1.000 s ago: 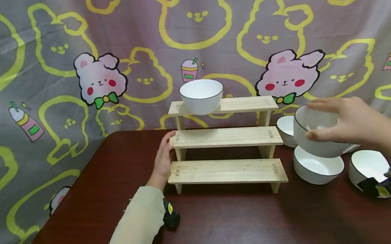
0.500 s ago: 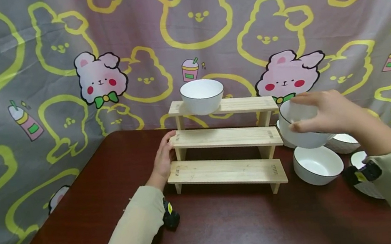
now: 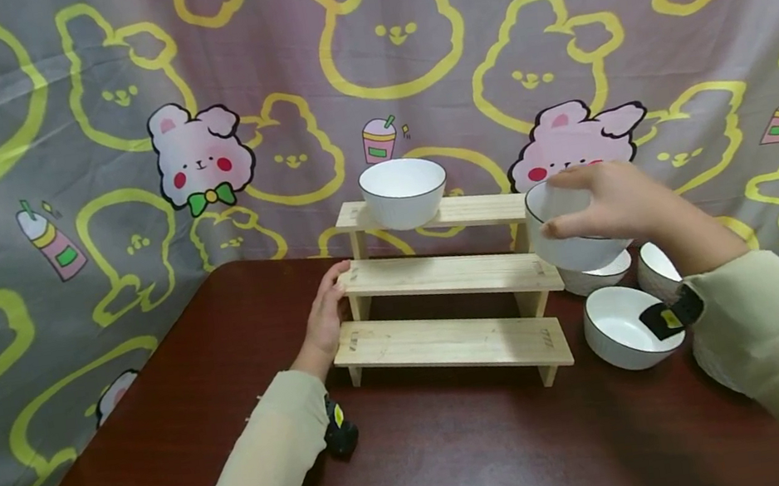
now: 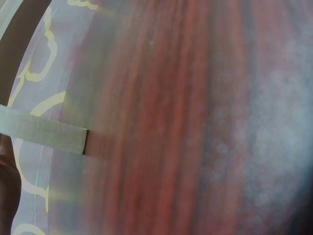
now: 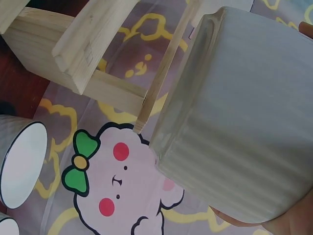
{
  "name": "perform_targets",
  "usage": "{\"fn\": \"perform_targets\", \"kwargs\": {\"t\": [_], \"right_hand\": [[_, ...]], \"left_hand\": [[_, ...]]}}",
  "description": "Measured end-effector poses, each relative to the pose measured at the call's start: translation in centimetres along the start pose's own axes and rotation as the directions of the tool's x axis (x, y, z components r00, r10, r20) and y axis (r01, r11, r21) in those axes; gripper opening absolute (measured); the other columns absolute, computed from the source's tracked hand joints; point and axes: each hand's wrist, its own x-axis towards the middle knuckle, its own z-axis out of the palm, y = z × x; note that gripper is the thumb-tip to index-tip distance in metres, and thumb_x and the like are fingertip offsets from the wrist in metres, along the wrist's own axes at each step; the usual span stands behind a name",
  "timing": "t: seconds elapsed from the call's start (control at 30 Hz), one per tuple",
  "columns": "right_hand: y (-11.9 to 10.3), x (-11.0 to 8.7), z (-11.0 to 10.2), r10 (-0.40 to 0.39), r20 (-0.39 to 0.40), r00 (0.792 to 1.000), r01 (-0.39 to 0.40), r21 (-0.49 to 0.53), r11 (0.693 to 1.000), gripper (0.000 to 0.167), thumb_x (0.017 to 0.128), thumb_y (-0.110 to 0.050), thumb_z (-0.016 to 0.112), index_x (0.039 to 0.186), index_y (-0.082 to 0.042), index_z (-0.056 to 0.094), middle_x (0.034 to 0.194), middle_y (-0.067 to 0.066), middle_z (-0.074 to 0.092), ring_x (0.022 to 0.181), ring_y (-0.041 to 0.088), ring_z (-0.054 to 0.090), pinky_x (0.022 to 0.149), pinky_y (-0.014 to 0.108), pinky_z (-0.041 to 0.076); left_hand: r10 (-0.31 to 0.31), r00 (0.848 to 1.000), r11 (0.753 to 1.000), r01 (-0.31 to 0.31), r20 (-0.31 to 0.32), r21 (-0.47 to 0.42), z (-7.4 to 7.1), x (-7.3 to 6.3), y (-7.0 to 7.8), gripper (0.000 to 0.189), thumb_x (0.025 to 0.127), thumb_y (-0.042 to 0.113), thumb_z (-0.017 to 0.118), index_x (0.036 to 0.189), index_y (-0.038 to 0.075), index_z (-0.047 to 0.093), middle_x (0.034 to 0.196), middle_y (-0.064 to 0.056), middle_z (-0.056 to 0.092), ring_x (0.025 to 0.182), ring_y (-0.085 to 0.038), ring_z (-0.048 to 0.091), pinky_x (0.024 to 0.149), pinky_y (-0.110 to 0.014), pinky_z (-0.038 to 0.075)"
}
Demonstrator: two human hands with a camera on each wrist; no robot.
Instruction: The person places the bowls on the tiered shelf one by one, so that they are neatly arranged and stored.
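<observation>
A white bowl [image 3: 579, 248] with a dark rim is held in the air by my right hand [image 3: 613, 201], thumb and fingers pinching it. It is level with the right part of the three-tier wooden stand [image 3: 450, 343], overlapping the top and middle shelves in the head view. In the right wrist view this bowl's ribbed side [image 5: 244, 107] fills the right half, beside the shelf ends. My left hand [image 3: 325, 316] touches the left end of the middle shelf, its fingers nearly straight. Another white bowl [image 3: 405, 194] stands on the left part of the top shelf.
Several white bowls stand on the dark red table [image 3: 451, 452] right of the stand, among them a front one [image 3: 626, 338] and one behind it [image 3: 598, 275]. My right forearm partly covers others. A patterned curtain [image 3: 287, 65] hangs behind.
My right hand has carried its bowl left and upward, from above the bowls on the table to the stand's right end. The left hand keeps its place at the middle shelf.
</observation>
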Motion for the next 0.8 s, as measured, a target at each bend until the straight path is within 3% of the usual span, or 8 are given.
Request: {"fn": "perform_targets", "kwargs": {"t": [0.23, 0.37, 0.67, 0.8], "right_hand": [[-0.4, 1.5, 0.2, 0.051, 0.02, 0.999, -0.052, 0.049, 0.997, 0.071, 0.073, -0.04, 0.068, 0.129, 0.001, 0.052, 0.129, 0.023, 0.052, 0.107, 0.037, 0.05, 0.077, 0.047, 0.045], [-0.5, 2.4, 0.3, 0.059, 0.021, 0.998, -0.059, 0.047, 0.997, 0.073, 0.073, -0.041, 0.067, 0.13, 0.001, 0.051, 0.131, 0.023, 0.05, 0.11, 0.038, 0.049, 0.083, 0.049, 0.042], [-0.8, 4.0, 0.7, 0.075, 0.003, 0.997, -0.075, 0.067, 0.995, 0.069, 0.072, -0.04, 0.067, 0.127, 0.002, 0.054, 0.125, 0.023, 0.055, 0.104, 0.037, 0.052, 0.076, 0.048, 0.046], [-0.8, 4.6, 1.0, 0.087, -0.004, 0.996, -0.087, 0.093, 0.992, 0.065, 0.072, -0.04, 0.067, 0.123, 0.0, 0.058, 0.117, 0.023, 0.059, 0.095, 0.035, 0.055, 0.068, 0.045, 0.048]], "left_hand": [[0.019, 1.0, 1.0, -0.019, -0.006, -0.007, -0.3, 0.4, -1.4, 0.046, 0.097, 0.015, 0.024, 0.141, 0.001, 0.03, 0.145, -0.02, 0.027, 0.124, -0.033, 0.032, 0.101, -0.048, 0.022], [0.019, 1.0, 1.0, -0.019, -0.01, -0.007, -0.3, 0.4, -1.5, 0.046, 0.097, 0.016, 0.025, 0.141, 0.002, 0.031, 0.145, -0.019, 0.028, 0.123, -0.033, 0.033, 0.101, -0.048, 0.024], [0.018, 0.999, 1.0, -0.018, -0.044, -0.015, -0.2, 0.5, -1.5, 0.045, 0.096, 0.011, 0.025, 0.138, -0.001, 0.033, 0.142, -0.021, 0.034, 0.116, -0.022, 0.039, 0.098, -0.04, 0.028], [0.016, 0.999, 1.0, -0.016, -0.045, -0.006, -0.1, 0.5, -1.4, 0.045, 0.096, 0.012, 0.025, 0.139, 0.0, 0.033, 0.142, -0.02, 0.034, 0.116, -0.023, 0.039, 0.098, -0.04, 0.028]]}}
